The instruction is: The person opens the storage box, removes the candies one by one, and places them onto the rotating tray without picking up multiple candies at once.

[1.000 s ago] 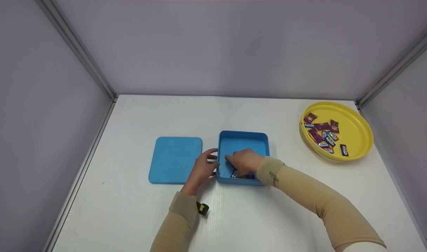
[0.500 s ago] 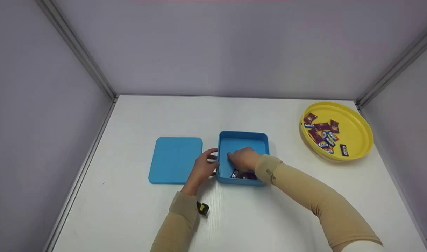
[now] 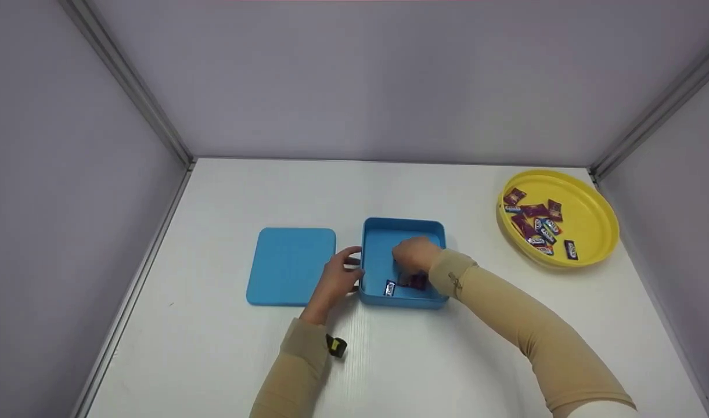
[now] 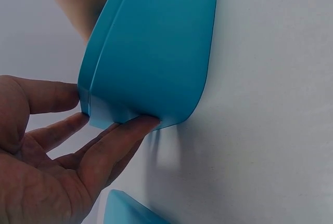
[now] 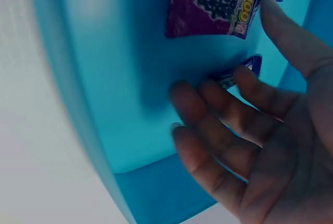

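- Two hands work at the open blue box (image 3: pixel 405 231), which sits on the white table (image 3: pixel 226 191).
- Left hand (image 3: pixel 338 277) rests against the box's outer left wall, fingers (image 4: pixel 117 141) straight and relaxed, tips touching the near corner; it grips nothing.
- Right hand (image 3: pixel 415 255) is inside the box, fingers (image 5: pixel 208 115) spread and loose above the floor, holding nothing.
- A purple candy packet (image 5: pixel 213 5) lies flat on the box floor just beside the right thumb; a blue-and-white candy (image 5: pixel 237 73) lies partly hidden under the fingers. From the head view, a small blue-white candy (image 3: pixel 389 287) shows near the box's front wall.
- The blue lid (image 3: pixel 290 264) lies flat just left of the box, beyond the left hand.
- A yellow plate (image 3: pixel 592 223) stands well right of the box, with a cluster of wrapped candies (image 3: pixel 534 220) on it.
- The right forearm in a beige sleeve (image 3: pixel 528 331) crosses the box's front right corner and hides part of its inside.
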